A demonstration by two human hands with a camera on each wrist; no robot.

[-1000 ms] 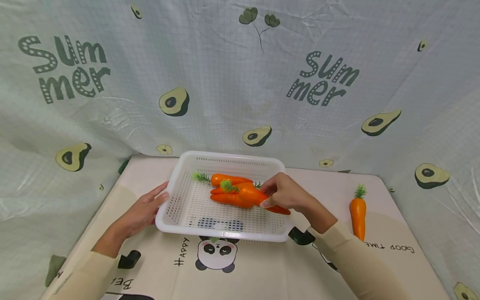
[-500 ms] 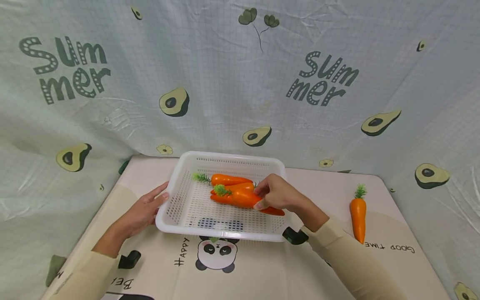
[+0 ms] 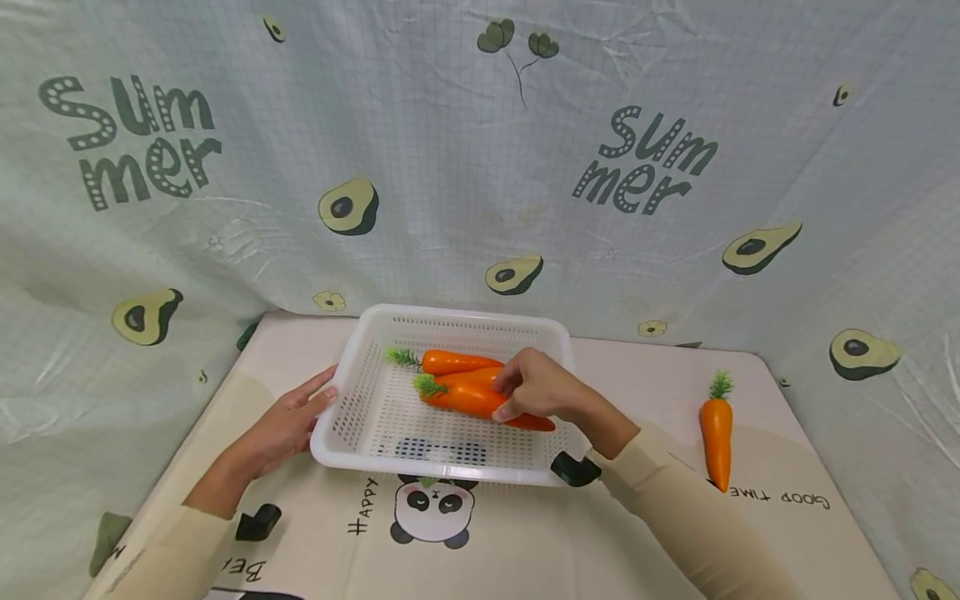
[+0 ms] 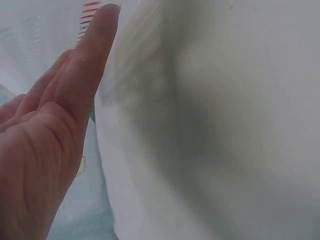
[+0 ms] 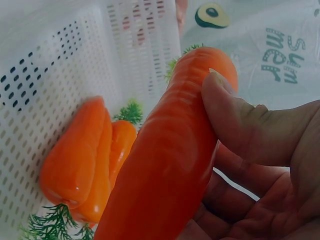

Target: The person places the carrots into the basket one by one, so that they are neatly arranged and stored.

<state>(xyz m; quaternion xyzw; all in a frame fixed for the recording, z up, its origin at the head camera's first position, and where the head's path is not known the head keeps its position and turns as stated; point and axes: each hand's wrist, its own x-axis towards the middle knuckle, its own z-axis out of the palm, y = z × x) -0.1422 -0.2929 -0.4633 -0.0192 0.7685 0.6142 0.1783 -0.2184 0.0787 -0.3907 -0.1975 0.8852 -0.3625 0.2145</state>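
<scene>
My right hand [image 3: 542, 385] pinches an orange toy carrot [image 3: 468, 395] over a white perforated plastic basket [image 3: 442, 472]. The carrot's green top points left and its tip points right. In the right wrist view, my thumb lies along the held carrot [image 5: 172, 145], with curled fingers behind it. Several other carrots [image 5: 75, 155] lie together on the basket floor. In the head view the held carrot partly covers them, leaving one carrot [image 3: 453, 362] at the back easy to see. My left hand [image 3: 281, 427] rests against the basket's left side, its fingers [image 4: 85, 65] straight in the left wrist view.
One more carrot [image 3: 717, 437] lies on the table to the right, green top away from me. The tablecloth [image 3: 360, 558] bears a panda print and lettering. A hanging fabric with avocado prints [image 3: 348, 206] encloses the table's back and sides.
My right hand has moved left and slightly lower with its carrot, which now covers more of the carrots in the basket. My left hand and the basket have stayed in place.
</scene>
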